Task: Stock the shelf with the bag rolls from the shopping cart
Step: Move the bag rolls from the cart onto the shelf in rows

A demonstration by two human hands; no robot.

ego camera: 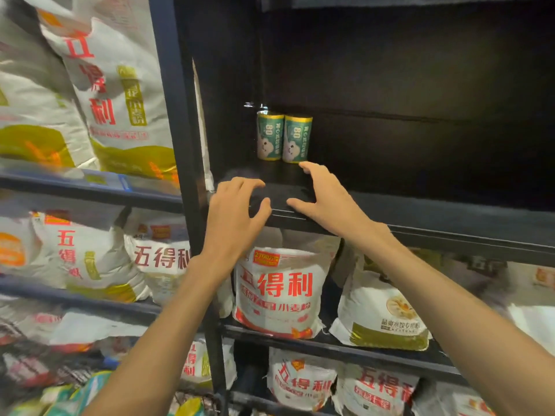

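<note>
Two green bag rolls with yellow ends stand upright side by side at the back left corner of a dark shelf: the left roll and the right roll. My left hand hovers at the shelf's front edge with fingers spread and loosely bent, holding nothing. My right hand is just in front of the right roll, fingers spread, empty, its fingertips close to the roll's base. At the bottom left a wire shopping cart shows blurred green and yellow packs.
A dark blue upright post divides the shelving. White flour bags with red characters fill the shelves to the left and below. The dark shelf stretches to the right of the two rolls.
</note>
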